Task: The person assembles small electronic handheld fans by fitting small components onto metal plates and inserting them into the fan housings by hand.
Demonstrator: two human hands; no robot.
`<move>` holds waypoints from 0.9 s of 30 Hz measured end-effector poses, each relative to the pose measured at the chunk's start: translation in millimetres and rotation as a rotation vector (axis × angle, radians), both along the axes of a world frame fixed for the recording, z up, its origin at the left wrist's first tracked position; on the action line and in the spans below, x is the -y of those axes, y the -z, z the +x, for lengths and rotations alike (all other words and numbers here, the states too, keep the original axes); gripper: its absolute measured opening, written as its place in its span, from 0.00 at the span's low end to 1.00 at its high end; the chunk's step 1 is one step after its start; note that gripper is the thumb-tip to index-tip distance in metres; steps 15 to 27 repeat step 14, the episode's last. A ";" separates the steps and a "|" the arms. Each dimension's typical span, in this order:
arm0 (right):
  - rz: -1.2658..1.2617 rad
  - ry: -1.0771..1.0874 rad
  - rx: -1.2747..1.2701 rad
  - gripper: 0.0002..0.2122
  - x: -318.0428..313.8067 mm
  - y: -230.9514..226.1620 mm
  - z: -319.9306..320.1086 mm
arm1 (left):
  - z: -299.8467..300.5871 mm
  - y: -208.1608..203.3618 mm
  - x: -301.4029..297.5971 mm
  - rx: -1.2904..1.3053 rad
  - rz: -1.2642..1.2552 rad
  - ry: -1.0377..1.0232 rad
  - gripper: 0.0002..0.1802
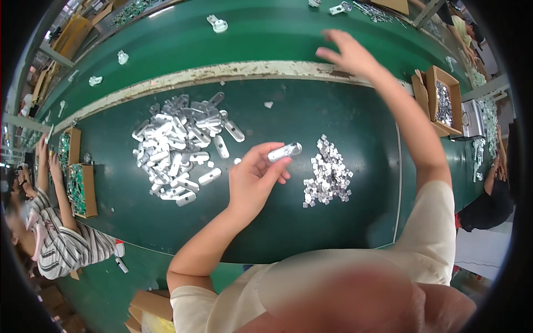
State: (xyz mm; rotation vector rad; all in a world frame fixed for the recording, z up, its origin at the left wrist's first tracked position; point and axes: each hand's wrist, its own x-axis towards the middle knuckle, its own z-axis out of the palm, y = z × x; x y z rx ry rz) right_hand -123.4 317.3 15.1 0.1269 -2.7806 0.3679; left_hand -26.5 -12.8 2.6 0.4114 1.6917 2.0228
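Observation:
My left hand [250, 180] holds a silver oblong casing [284, 151] between thumb and fingers, above the middle of the dark green table [266, 227]. To its left is a loose heap of similar silver casings [177, 141], several with a small dark hole. A pile of small, shiny square pieces [326, 176] lies to the right of the held casing. My right hand [354, 55] reaches out over the green conveyor belt [266, 47] with thumb and fingers apart and nothing visible in it.
A worn pale ledge [222, 72] divides table from belt. Scattered silver assemblies [217, 24] lie on the belt. A cardboard box of metal pieces [444, 102] stands at the right; boxes of green circuit boards [76, 188] stand at the left, near a person in stripes [72, 244].

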 end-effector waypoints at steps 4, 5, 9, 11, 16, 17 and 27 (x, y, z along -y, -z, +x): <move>0.348 0.572 0.268 0.27 -122.7 28.1 -117.0 | -3.7 3.4 -1.9 0.087 0.026 0.019 0.15; 0.401 0.665 0.283 0.28 -128.8 27.7 -133.0 | -4.4 7.8 -0.1 0.114 0.052 0.022 0.16; 0.396 0.667 0.312 0.21 -153.9 39.4 -161.7 | -4.2 6.0 2.1 0.139 0.031 0.052 0.17; 0.513 0.693 0.273 0.14 -145.6 41.7 -165.8 | -7.6 4.9 2.4 0.164 0.030 0.061 0.18; 0.614 0.569 0.301 0.11 -105.4 25.6 -148.3 | -8.8 -0.5 6.8 0.164 0.031 0.052 0.18; 0.614 0.569 0.301 0.11 -105.4 25.6 -148.3 | -8.8 -0.5 6.8 0.164 0.031 0.052 0.18; 0.614 0.569 0.301 0.11 -105.4 25.6 -148.3 | -8.8 -0.5 6.8 0.164 0.031 0.052 0.18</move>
